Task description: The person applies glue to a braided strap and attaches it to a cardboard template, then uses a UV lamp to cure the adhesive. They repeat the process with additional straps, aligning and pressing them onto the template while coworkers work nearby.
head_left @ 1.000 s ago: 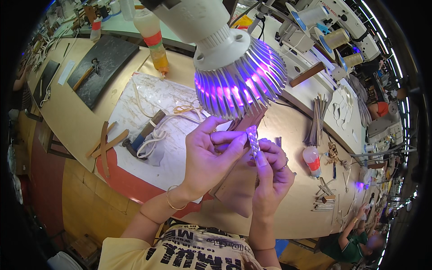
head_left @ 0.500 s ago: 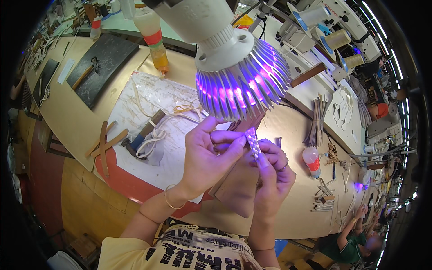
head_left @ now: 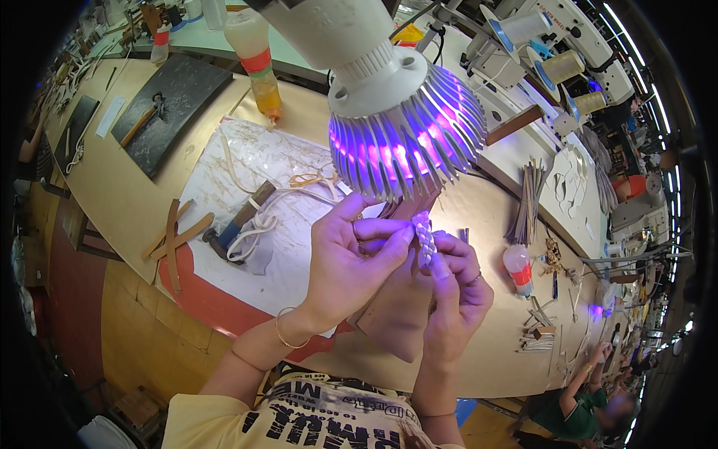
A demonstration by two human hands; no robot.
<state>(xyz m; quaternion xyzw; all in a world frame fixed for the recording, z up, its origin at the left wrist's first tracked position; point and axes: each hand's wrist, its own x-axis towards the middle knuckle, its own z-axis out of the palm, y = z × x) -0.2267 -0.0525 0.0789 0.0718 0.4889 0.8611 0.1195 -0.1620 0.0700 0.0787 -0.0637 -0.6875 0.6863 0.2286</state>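
Under the violet-lit lamp [head_left: 404, 123], a short braided cord [head_left: 424, 238] is pinched between my two hands. My left hand [head_left: 355, 243] grips its upper part with thumb and fingers closed. Lower on the same braid, my right hand [head_left: 455, 280] holds it between thumb and bent fingers. The braid stands nearly upright and looks white to violet in the light. Below and behind the hands hangs or lies a flat tan piece [head_left: 396, 322]; its upper part is covered by my fingers, so I cannot tell whether it joins the braid.
Left of my hands, a hammer [head_left: 238, 223] and white cords [head_left: 254, 238] lie on a stained white sheet [head_left: 217, 179]. A glue bottle [head_left: 265, 97] stands beyond. To the right are a small bottle [head_left: 517, 269], bundled strips [head_left: 528, 198] and thread spools [head_left: 523, 28]. A co-worker [head_left: 580, 408] is at far right.
The braid has turned slightly between my fingers, showing more of its plaited face. Both hands have shifted barely to the right, and the lamp appears slightly shifted in view.
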